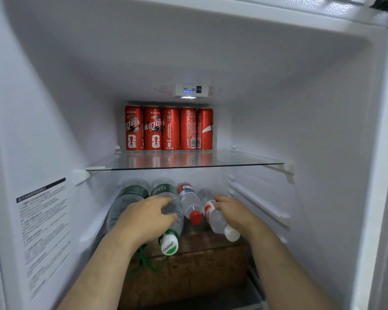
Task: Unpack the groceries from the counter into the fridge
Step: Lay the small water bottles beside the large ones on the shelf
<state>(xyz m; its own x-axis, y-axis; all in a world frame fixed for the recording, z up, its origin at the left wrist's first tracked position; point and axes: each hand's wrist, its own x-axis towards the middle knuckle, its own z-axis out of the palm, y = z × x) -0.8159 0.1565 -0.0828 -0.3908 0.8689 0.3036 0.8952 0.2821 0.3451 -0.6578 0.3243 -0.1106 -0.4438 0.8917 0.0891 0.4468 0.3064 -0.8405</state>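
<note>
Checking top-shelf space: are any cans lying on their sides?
No, all five red cans stand upright in a row on the glass shelf.

A small lamp (188, 97) at the back lights my fridge (289, 113) softly; the wall label (44, 222) looks blurred, and edges curve.

Gloss, glass and clear plastic
Five red metal cans (169, 128) shine glossy on a smooth, reflective clear glass shelf (244, 159); the clear ribbed plastic water bottles (189, 201) glisten; the white fridge walls (300, 108) look smooth, matt plastic.
</note>
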